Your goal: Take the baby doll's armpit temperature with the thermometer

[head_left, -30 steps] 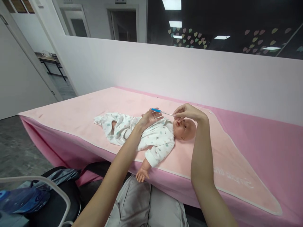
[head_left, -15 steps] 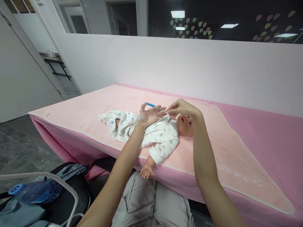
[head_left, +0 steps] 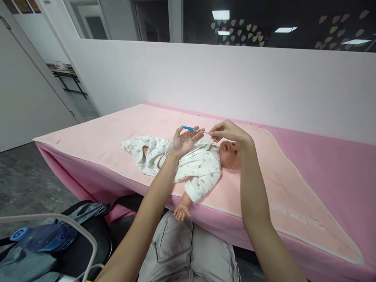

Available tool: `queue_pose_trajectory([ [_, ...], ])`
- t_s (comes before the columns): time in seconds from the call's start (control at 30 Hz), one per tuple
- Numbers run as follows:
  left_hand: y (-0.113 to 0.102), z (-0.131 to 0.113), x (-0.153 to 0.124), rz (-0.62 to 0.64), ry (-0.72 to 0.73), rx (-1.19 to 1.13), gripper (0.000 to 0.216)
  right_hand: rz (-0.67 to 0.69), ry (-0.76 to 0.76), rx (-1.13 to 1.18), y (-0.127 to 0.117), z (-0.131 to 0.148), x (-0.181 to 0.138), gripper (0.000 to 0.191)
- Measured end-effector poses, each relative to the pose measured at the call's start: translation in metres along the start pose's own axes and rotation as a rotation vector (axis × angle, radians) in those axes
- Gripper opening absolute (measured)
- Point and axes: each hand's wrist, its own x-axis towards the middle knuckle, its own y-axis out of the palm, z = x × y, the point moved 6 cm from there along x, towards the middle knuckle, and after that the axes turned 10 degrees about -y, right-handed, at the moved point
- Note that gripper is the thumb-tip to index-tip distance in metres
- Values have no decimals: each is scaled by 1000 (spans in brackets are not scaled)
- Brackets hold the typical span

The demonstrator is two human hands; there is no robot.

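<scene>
Let 12 o'clock be straight ahead of the person, and the left palm the centre of the dial. The thin stick with a blue end [head_left: 188, 128] is in the air at 12 o'clock, above the clothed doll [head_left: 202, 164], its blue end pointing between 9 and 10. The right hand [head_left: 227, 130], between 2 and 3 o'clock, has its grip closed in a fingertip pinch on the thin end. The left hand [head_left: 185, 143] is palm up, fingers spread and not curled around anything.

The main risk, I think, is a drop: the right grip has only a small end, and the left gives no firm hold. The stick could then fall on the doll or on the mat [head_left: 100, 141]. If both hands press unequally, the thin part might bend, supposing it is weak. Also, the doll's arm reaches over the worktop [head_left: 337, 164] edge at 6 o'clock, so a moving knee could catch it and shift the doll.

Whether the left thumb touches the blue end, I cannot tell. The thin tip is hidden in the pinch. The right wrist covers the crown of the doll's head, and its far arm is not visible. At 4 o'clock the lettering [head_left: 296, 217] is too faint to read; at 7, a yellow object [head_left: 100, 278] is cut off.
</scene>
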Motion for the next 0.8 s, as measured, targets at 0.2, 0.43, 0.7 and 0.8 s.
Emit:
queue_pose_trajectory([
  [0.2, -8, -1, 3, -47, 19, -2, 45, -24, -1, -13, -5, 2, -3, 14],
  [0.43, -10, 3, 5, 18, -7, 48, 40, -26, 9, -43, -14, 0, -11, 10],
  [0.7, -14, 5, 6, -28, -11, 61, 30, -101, 28, -35, -21, 1, -16, 16],
  [0.8, -16, 4, 7, -40, 10, 84, 26, -116, 43, -35, -23, -1, -17, 19],
])
